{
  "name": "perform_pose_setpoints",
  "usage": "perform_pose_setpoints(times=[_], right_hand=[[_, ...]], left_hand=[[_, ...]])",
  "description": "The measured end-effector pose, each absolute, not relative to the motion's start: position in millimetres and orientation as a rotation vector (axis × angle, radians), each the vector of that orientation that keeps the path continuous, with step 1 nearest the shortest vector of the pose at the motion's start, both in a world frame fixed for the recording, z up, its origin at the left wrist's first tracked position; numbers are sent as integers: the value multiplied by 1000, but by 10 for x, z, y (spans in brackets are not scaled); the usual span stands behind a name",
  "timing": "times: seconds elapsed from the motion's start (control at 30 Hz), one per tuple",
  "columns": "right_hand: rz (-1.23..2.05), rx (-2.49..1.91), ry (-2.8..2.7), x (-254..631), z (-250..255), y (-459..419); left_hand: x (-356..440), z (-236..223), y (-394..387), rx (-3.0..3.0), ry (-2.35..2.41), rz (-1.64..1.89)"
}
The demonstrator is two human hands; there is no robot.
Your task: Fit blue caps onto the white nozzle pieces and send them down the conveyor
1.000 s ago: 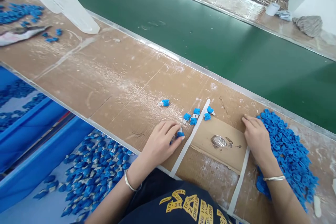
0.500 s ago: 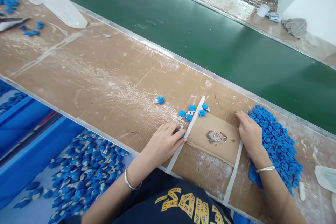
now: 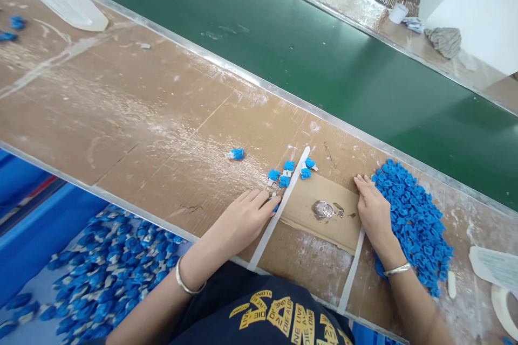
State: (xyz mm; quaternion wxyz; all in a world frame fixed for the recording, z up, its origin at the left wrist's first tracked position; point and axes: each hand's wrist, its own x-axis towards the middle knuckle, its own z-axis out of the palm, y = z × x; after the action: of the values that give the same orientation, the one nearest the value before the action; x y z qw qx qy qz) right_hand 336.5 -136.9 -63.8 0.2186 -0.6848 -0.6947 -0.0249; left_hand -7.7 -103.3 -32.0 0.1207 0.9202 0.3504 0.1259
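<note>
My left hand (image 3: pixel 246 220) rests on the table with its fingers curled around a small blue-and-white plastic piece (image 3: pixel 275 206) beside a white tape strip (image 3: pixel 279 210). Just beyond the fingertips, several similar blue-and-white pieces (image 3: pixel 284 180) lie on both sides of the strip. My right hand (image 3: pixel 373 210) lies with its fingers stretched out at the right edge of a cardboard sheet (image 3: pixel 299 210); I see nothing in it. Between my hands, a wet, shiny clear patch (image 3: pixel 324 209) sits on that sheet. Close to the right hand is a heap of blue pieces (image 3: pixel 421 221).
Beyond the cardboard-covered table (image 3: pixel 170 97) runs a green conveyor belt (image 3: pixel 283 43). Below the near edge, a blue bin (image 3: pixel 44 237) holds many blue-and-white pieces. A lone piece (image 3: pixel 235 154) lies left of the group. A tape roll (image 3: pixel 502 307) is at far right.
The whole view has shifted, so the table items appear further left. My left fingers have closed in on the piece, and the thumb is now hidden. The right hand stays by the cardboard sheet.
</note>
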Motion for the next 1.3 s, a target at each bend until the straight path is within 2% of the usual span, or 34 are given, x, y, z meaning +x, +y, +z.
perform_pose_setpoints(times=[0.23, 0.43, 0.57, 0.7, 0.87, 1.07, 1.3], right_hand=[[-62, -1879, -1753, 3183, -396, -1434], [466, -1490, -1762, 2788, -220, -1758], [537, -1413, -1839, 2660, -265, -1817], [689, -1391, -1590, 2539, -211, -1867], [949, -1177, -1048, 2258, 15, -1963], [992, -1084, -843, 2070, 80, -1975], [902, -1128, -940, 1994, 7, -2014]], left_hand=[[-106, -291, -1026, 2767, 975, 309], [-117, -258, -976, 2766, 895, 594], [-48, -179, -1042, 2327, 931, 813], [162, -78, -1179, 1656, 933, 728], [469, -28, -1296, 1029, 699, 596], [618, -47, -1329, 785, 599, 573], [634, -60, -1343, 772, 611, 591]])
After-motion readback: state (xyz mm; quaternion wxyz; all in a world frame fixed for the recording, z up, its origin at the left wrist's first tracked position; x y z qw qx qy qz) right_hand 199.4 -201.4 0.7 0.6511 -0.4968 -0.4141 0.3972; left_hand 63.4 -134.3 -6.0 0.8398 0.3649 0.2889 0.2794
